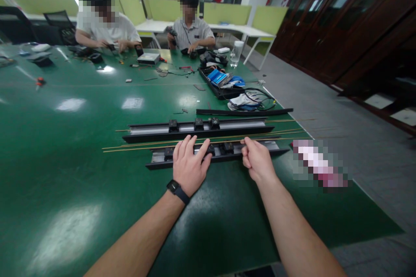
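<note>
Spread flat, my left hand (191, 162) rests over the near black metal rail (214, 159), its fingertips by the thin brass-coloured rods (143, 148). My right hand (255, 156) is closed in a pinch on one of these rods, at the right part of the same rail. Small black blocks sit in the rail channel, one (227, 147) between my hands and others partly under my left hand. Just beyond lies a second black rail (234, 130) with three black blocks (198, 124) in its channel. The rods run lengthwise between and past the two rails.
A black strip (243, 112) lies beyond the rails. Behind it are gloves (245, 101), cables and a black tray (208, 78) with blue items. A blurred pink packet (320, 164) lies near the table's right edge. Two people sit working across the green table (97, 173).
</note>
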`<state>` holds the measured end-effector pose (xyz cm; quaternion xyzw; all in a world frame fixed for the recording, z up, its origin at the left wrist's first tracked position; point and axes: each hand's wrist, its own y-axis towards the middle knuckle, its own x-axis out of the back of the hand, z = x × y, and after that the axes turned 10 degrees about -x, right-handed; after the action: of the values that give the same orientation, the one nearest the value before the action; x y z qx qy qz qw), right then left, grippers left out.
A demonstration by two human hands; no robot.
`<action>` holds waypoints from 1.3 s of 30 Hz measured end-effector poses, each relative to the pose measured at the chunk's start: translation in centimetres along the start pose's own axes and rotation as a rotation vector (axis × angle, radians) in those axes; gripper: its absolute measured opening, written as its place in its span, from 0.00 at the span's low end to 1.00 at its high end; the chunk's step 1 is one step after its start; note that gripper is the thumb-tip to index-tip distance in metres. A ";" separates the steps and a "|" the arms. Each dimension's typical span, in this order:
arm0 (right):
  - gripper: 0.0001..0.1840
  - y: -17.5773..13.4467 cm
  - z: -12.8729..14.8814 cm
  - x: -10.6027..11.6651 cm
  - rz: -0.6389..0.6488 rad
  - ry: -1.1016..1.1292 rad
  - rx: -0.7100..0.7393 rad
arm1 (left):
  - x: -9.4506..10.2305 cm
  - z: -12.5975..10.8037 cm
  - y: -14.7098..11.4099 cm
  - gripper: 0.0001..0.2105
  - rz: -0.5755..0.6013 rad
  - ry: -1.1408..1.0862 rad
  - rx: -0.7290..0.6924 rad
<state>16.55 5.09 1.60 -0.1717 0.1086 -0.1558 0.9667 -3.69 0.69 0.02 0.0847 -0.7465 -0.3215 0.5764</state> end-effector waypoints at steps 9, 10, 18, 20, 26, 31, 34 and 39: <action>0.19 0.3 -0.2 0.1 0.022 -0.028 -0.015 | -0.2 0.1 0.0 0.21 0.010 0.011 -0.004; 0.19 0.3 -0.3 0.1 0.013 -0.020 -0.013 | -0.2 0.1 0.0 0.21 0.012 0.011 -0.003; 0.19 0.2 -0.1 0.0 0.034 -0.069 -0.030 | -0.2 0.0 0.0 0.21 0.006 0.018 -0.007; 0.19 0.2 -0.1 0.0 0.011 -0.041 -0.017 | -0.2 0.0 0.0 0.21 0.008 0.021 -0.007; 0.19 0.2 -0.1 0.1 0.064 -0.126 -0.024 | -0.1 0.1 0.0 0.21 0.012 0.022 -0.006; 0.18 0.2 -0.1 0.1 0.006 -0.037 -0.022 | -0.1 0.1 0.0 0.21 0.008 0.019 -0.003; 0.18 0.4 -0.2 0.2 0.040 -0.071 -0.025 | -0.1 0.0 0.0 0.21 0.008 0.019 -0.001; 0.18 0.4 -0.2 0.1 0.046 -0.050 -0.040 | -0.2 0.1 0.0 0.21 0.016 0.020 0.002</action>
<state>16.73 5.37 1.29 -0.1924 0.0913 -0.1270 0.9688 -3.71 0.76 -0.14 0.0825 -0.7417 -0.3151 0.5863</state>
